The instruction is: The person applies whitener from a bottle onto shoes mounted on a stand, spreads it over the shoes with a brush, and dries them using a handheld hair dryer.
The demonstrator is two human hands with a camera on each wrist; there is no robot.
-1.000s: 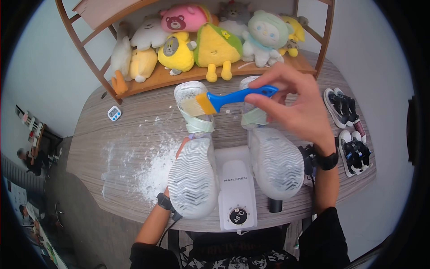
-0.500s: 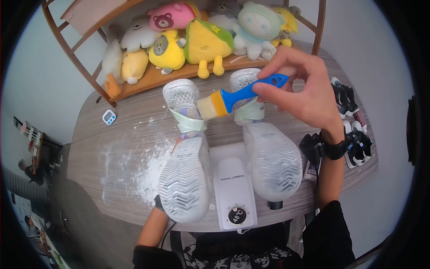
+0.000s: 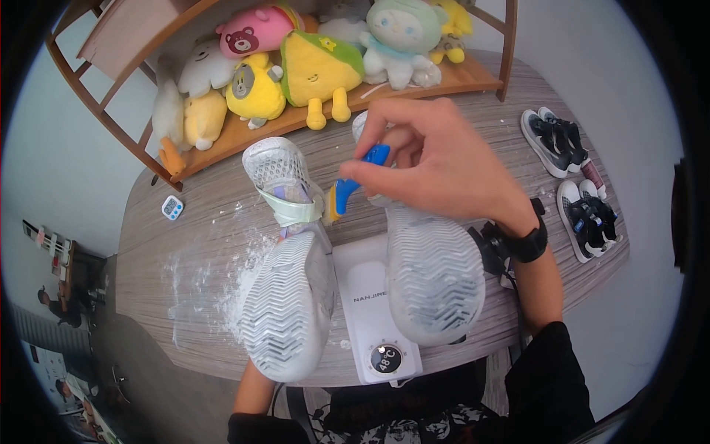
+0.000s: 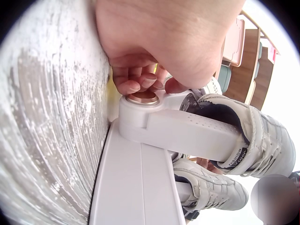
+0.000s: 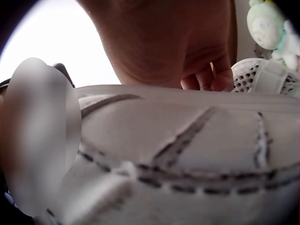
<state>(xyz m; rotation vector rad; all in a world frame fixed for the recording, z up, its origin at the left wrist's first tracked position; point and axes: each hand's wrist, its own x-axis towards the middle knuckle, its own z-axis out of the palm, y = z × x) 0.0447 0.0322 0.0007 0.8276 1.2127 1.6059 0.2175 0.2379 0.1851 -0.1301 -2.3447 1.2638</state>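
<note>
My right hand [image 3: 444, 163] pinches the blue handle of a flat paint brush [image 3: 347, 189] between thumb and fingers. Its yellow end points down along the right side of a white perforated shoe [image 3: 274, 163] with a pale green strap [image 3: 299, 211]. This shoe and several others are propped on a white shoe dryer [image 3: 362, 274] reading 48°C; the nearer left sole [image 3: 281, 311] and right sole [image 3: 436, 277] face up. Behind the left sole, my left hand [image 4: 159, 37] is mostly hidden in the head view; the left wrist view shows its curled fingers at the dryer's round hinge cap [image 4: 143, 97].
White powder [image 3: 244, 285] is scattered over the table's left part, beside a small timer [image 3: 172, 208]. Black-and-white shoes [image 3: 588, 222] stand at the right edge. Plush toys [image 3: 318, 70] fill a wooden shelf [image 3: 458, 78] at the back. One white shoe [image 5: 187, 140] fills the right wrist view.
The right hand has moved left. The brush has gone from over the left perforated shoe to its right side, its handle turned steeper. The head view has shifted too.
</note>
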